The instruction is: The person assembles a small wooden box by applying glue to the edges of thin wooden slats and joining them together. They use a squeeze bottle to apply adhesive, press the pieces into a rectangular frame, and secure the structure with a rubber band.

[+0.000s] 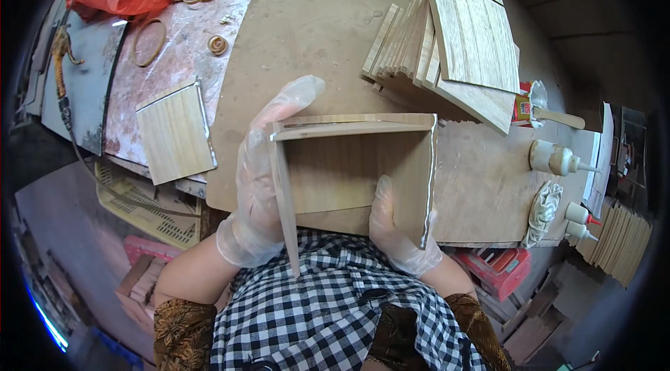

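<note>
Bench: brown, smooth, beneath the wooden frame. Frame held at bench's near edge; pale straight-grained boards, mouth facing the person. Long axis perhaps left-to-right; foreshortening obscures it. Board stack: beyond frame, to its right; top piece grooved. Left hand: gloved, fingers outstretched along frame's left outer wall. Right hand: gloved, pinching frame's right wall, thumb inside. Red packet: right of frame, printed, lettering too small.
</note>
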### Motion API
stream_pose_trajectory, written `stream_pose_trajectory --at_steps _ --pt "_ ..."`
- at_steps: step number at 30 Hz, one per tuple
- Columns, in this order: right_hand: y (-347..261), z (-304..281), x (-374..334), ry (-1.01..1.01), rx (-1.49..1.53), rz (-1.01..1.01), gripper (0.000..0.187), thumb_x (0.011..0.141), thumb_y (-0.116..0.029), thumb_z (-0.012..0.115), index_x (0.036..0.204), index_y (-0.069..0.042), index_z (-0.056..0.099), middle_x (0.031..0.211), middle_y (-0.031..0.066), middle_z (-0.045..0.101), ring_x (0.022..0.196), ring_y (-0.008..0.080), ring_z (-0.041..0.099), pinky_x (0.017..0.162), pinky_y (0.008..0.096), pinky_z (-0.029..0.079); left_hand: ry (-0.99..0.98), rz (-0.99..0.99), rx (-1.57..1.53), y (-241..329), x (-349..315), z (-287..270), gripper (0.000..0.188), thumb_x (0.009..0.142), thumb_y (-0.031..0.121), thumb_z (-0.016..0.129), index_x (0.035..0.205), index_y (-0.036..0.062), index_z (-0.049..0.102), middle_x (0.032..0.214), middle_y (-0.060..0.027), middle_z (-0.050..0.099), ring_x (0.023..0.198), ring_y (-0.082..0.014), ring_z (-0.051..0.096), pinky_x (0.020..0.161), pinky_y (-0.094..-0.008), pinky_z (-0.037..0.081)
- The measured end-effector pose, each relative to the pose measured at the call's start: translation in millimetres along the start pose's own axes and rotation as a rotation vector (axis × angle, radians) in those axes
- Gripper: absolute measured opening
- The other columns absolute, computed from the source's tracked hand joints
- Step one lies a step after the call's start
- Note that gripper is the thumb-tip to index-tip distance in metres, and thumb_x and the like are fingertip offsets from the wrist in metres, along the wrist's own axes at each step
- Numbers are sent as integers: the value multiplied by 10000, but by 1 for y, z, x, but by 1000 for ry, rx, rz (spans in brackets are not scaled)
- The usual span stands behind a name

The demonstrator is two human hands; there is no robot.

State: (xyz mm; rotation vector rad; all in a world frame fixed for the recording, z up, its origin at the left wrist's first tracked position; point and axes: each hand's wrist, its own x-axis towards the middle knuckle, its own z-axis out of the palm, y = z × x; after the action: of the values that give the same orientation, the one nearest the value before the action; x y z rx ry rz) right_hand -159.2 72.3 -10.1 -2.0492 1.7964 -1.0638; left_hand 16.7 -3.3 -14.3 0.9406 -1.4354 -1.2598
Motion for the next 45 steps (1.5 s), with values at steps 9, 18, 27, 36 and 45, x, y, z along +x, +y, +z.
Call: stream_pose_trajectory --at_steps 9,18,27,36,45 --pt "-1 -6 0 -16 74 128 46 836 -31 651 833 -12 610 509 98 497 409 257 526 389 357 393 56 -213 -282 1 -5 1 567 1003 429 369 1352 -15 423 1295 -146 513 1146 -190 514 993 -323 401" --pt "-1 -8 -3 -41 93 135 457 845 -58 655 1261 76 519 500 100 477 403 258 517 393 370 384 39 -116 -185 12 0 2 591 1004 438 384 1395 -6 378 1368 -140 454 1178 -172 483 999 -319 390" --pt "5 -6 -3 -52 51 69 577 846 -38 620 1371 81 412 471 71 440 359 227 468 380 353 371 29 -106 -175 -5 8 -5 607 973 438 412 1370 -21 407 1414 -145 422 1241 -191 443 1040 -325 343" --pt "-9 -12 6 -75 92 242 160 880 -31 612 724 -12 581 542 122 516 426 258 514 421 356 385 25 -31 -39 12 10 5 569 1003 412 363 1350 -32 438 1414 -177 424 1314 -242 397 1109 -348 272" --pt "3 -7 -1 -89 43 100 562 849 -32 604 1363 96 415 446 65 423 343 199 459 374 332 367 74 -82 -230 12 13 -1 483 1035 320 302 1360 -20 415 1438 -190 395 1358 -279 360 1150 -403 218"
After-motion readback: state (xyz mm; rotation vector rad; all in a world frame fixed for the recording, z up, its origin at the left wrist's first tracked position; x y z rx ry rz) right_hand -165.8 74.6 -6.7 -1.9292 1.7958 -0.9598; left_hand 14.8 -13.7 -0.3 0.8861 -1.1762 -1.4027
